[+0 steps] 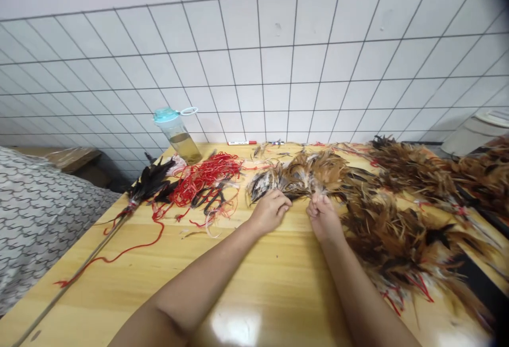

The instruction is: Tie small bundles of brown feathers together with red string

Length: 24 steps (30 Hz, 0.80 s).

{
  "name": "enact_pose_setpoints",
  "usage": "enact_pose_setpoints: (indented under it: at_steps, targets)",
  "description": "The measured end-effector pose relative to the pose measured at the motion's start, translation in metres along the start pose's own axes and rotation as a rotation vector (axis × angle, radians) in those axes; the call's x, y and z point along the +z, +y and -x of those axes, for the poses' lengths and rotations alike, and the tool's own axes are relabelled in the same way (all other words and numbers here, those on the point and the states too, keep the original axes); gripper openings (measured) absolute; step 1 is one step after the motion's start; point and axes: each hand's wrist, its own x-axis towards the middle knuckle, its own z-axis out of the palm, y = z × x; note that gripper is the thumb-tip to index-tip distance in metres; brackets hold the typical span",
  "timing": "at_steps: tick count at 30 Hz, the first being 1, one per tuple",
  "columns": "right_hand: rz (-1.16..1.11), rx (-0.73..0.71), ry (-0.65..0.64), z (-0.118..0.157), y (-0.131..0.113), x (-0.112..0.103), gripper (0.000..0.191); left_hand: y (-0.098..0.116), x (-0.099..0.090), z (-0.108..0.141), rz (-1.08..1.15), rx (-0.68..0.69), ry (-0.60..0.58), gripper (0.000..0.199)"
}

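A loose pile of brown and grey feathers (300, 172) lies on the wooden table in front of me. My left hand (272, 212) rests at the pile's near left edge with its fingers curled in; whatever they hold, if anything, is hidden. Just to the right, my right hand (323, 217) is closed in a pinch at the quill ends of some brown feathers (326, 169). Left of my hands sits a tangle of red string (210, 175), with black-handled scissors (209, 198) partly under it.
Bundled brown feathers (397, 236) tied with red string cover the right side. At left, a thin stick (75, 273) carries black feathers (149, 180). A water bottle (181, 138) and a red-capped marker (242, 142) stand and lie near the tiled wall (278, 66).
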Motion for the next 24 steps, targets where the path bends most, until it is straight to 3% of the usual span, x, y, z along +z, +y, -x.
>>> enact_pose_setpoints:
  at_steps: [6,11,21,24]
  targets:
    - [0.078,-0.081,-0.109,0.004,-0.035,0.000,0.034,0.010,0.003,0.001,-0.059,0.068,-0.027,0.025]
    - [0.021,-0.213,-0.054,0.003,-0.067,-0.010,0.033,0.024,0.013,0.001,-0.097,0.149,-0.096,0.029]
    - [-0.030,-0.187,-0.056,-0.003,-0.055,-0.016,0.032,0.043,0.036,-0.031,-0.359,0.182,-0.262,0.027]
    - [-0.030,-0.198,-0.058,-0.003,-0.058,-0.016,0.032,0.041,0.035,-0.040,-0.304,0.148,-0.271,0.020]
